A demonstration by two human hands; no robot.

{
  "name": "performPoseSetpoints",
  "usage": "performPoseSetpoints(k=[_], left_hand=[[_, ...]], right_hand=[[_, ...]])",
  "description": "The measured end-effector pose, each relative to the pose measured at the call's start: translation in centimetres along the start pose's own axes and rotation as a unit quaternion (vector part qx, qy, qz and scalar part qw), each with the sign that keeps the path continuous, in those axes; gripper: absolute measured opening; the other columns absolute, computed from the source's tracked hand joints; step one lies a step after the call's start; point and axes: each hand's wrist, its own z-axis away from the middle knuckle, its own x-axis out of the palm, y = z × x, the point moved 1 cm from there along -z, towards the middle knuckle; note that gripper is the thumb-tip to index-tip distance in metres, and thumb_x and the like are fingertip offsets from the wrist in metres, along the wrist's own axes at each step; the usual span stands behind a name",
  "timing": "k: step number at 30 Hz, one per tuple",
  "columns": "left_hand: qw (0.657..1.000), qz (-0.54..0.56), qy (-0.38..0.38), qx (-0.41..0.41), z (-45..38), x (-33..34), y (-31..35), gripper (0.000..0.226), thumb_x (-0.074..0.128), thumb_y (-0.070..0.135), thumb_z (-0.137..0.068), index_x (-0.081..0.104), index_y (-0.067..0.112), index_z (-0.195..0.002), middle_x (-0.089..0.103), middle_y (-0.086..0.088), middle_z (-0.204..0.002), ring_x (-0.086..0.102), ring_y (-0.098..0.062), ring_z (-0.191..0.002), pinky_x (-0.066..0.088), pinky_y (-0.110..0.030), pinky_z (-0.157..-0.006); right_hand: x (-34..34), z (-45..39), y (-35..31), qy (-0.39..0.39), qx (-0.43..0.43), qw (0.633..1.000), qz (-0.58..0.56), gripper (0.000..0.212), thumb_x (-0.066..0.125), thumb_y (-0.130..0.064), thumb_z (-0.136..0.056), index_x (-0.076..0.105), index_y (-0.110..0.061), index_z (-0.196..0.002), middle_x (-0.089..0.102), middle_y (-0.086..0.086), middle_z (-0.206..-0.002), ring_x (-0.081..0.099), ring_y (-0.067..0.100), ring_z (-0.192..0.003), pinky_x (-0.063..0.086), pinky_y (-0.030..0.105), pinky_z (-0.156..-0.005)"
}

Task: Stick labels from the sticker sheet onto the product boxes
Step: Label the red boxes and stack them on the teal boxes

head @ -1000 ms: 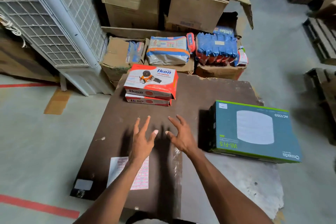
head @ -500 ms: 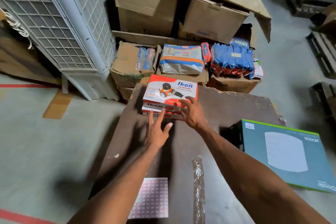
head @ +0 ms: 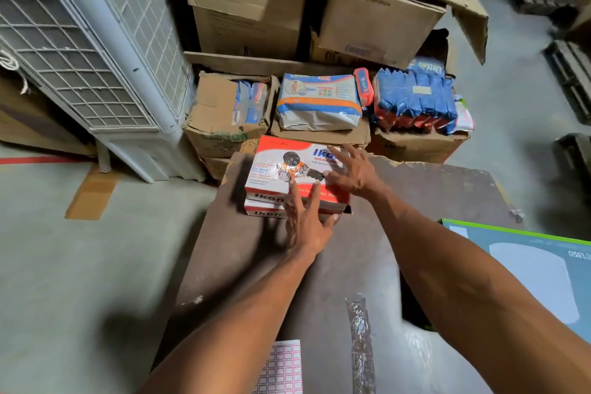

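Nearest you, at the lower edge of the view: the pink-gridded white sticker sheet (head: 284, 368) lies flat on the dark brown bench (head: 399, 233), partly cut off by the frame. Just to its right, a strip of clear crinkled plastic (head: 360, 336) lies on the same surface. At your right, the teal flat carton with a green edge (head: 540, 269) sits on the bench, its far end out of frame.

Further out: your left hand (head: 305, 221) is at the near side of the stacked red-and-white Ikon product boxes (head: 281, 176), fingers spread and straight, the tips over the edge of the top box. Your right hand (head: 351, 171) is over the top box's right part, fingers spread; whether they press the lid, cannot tell.

Beyond the bench: a blue-and-orange plastic pack (head: 318, 102) resting on brown cardboard cartons (head: 377, 13), a bundle of blue pouches (head: 415, 99), and at far left a white grilled cooler unit (head: 83, 41) on the grey floor.
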Motion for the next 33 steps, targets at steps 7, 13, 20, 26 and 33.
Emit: performPoseSetpoints(k=[7,13,20,26,33], left_hand=[[0.995,0.099,0.014,0.021,0.9,0.5,-0.9,0.102,0.086,0.043,-0.077,0.025,0.039,-0.158,-0.036,-0.005,-0.162,-0.003,-0.033,-0.156,0.028,-0.042,-0.121],[0.991,0.121,-0.008,0.053,3.3,0.0,-3.3,0.117,0.095,0.028,-0.065,0.026,0.038,-0.158,-0.037,0.003,-0.162,-0.005,-0.023,-0.157,0.033,-0.044,-0.119],[0.972,0.185,0.037,0.136,7.7,-1.7,-6.5,0.104,0.095,0.029,-0.063,0.043,0.034,-0.152,-0.003,0.003,-0.170,0.012,-0.021,-0.157,0.036,-0.040,-0.118],[0.943,0.258,0.100,0.184,12.8,-5.4,-7.2,0.082,0.082,0.040,-0.077,0.048,0.024,-0.150,0.029,0.007,-0.165,0.031,-0.006,-0.150,0.045,-0.039,-0.112],[0.926,0.307,0.115,0.189,15.7,-8.0,-6.4,0.063,0.056,0.000,-0.098,0.042,0.029,-0.152,0.042,0.014,-0.157,0.037,-0.011,-0.147,0.039,-0.032,-0.116]], right_hand=[[0.1,2.3,0.1,0.051,0.018,0.989,-0.137,0.068,0.058,-0.065,-0.076,0.058,-0.039,-0.139,0.034,0.008,-0.135,0.039,0.028,-0.128,0.038,0.046,-0.109],[1.8,6.0,0.3,0.044,0.032,0.983,-0.178,0.042,0.065,-0.044,-0.094,0.065,-0.034,-0.135,0.040,0.002,-0.128,0.045,0.025,-0.125,0.042,0.036,-0.100],[3.2,12.6,-1.5,0.073,0.039,0.963,-0.257,0.042,0.058,-0.040,-0.086,0.071,-0.039,-0.125,0.052,-0.010,-0.133,0.054,0.021,-0.121,0.053,0.048,-0.100],[1.9,18.6,-3.5,0.135,0.033,0.917,-0.375,0.039,0.067,-0.045,-0.084,0.073,-0.036,-0.122,0.070,-0.004,-0.126,0.068,0.015,-0.110,0.056,0.048,-0.097],[0.6,24.8,-6.8,0.161,0.043,0.904,-0.393,0.043,0.065,-0.050,-0.089,0.064,-0.043,-0.131,0.073,-0.008,-0.117,0.071,0.012,-0.103,0.057,0.035,-0.086]])
